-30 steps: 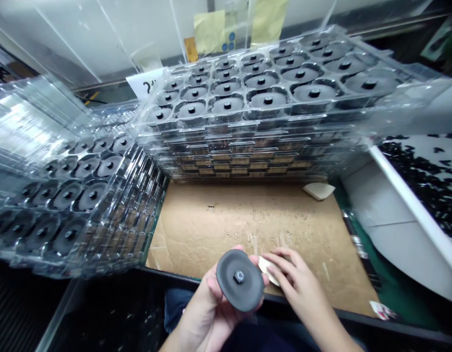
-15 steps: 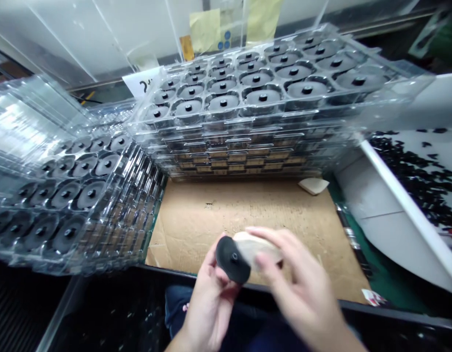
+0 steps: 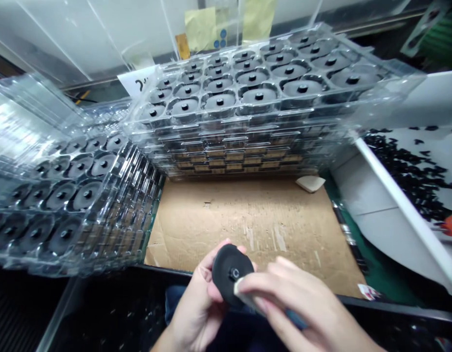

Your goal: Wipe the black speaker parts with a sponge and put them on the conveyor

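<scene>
Cupping dark disc [image 3: 223, 271], half-curled left hand [image 3: 201, 299]

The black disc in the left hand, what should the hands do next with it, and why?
Perhaps the right hand should gently wipe the pale pad over the black disc: the pad is right by the disc's middle knob, and the left hand holds the disc.

Tray stacks [image 3: 233, 144] block left and ahead; room above the cardboard [image 3: 226, 210]
</scene>
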Available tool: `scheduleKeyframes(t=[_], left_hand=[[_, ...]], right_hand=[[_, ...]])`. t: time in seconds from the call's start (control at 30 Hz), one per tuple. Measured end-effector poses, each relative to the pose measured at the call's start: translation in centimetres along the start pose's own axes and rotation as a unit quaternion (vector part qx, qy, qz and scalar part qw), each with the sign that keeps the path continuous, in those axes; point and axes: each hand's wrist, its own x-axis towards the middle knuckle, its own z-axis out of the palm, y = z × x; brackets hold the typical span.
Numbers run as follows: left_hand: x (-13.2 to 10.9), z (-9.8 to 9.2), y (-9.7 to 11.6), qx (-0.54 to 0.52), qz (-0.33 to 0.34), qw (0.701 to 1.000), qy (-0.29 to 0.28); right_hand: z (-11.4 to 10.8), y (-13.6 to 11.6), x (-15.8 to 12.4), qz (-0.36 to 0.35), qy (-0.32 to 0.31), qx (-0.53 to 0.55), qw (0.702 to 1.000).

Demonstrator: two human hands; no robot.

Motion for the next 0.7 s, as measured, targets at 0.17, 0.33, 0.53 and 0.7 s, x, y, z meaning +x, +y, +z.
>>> scheduleKeyframes(t=[0.17,0.33,0.53,0.7], left_hand=[[0.4,0.0,-0.3,-0.022,-0.026,0.999,-0.038],[0.1,-0.8,-0.1,-0.056,-0.036,0.995,-0.073],[0.5,-1.3,0.0,-0.059,0.005,0.997,-0.044],[1.3,-0.7,-1.1,-0.020,0.017,1.000,-0.001]], right_hand=[[-1.1,2.0,-0.3,-0.006,0.043,-0.070,0.997],[0.7,5.1,-0.6,0.211,0.139,0.203,0.946],[3.7,5.4,-3.5,0.398,0.170,0.295,0.852],[2.3,2.3,-2.0,0.289,0.260,0.112,0.914]])
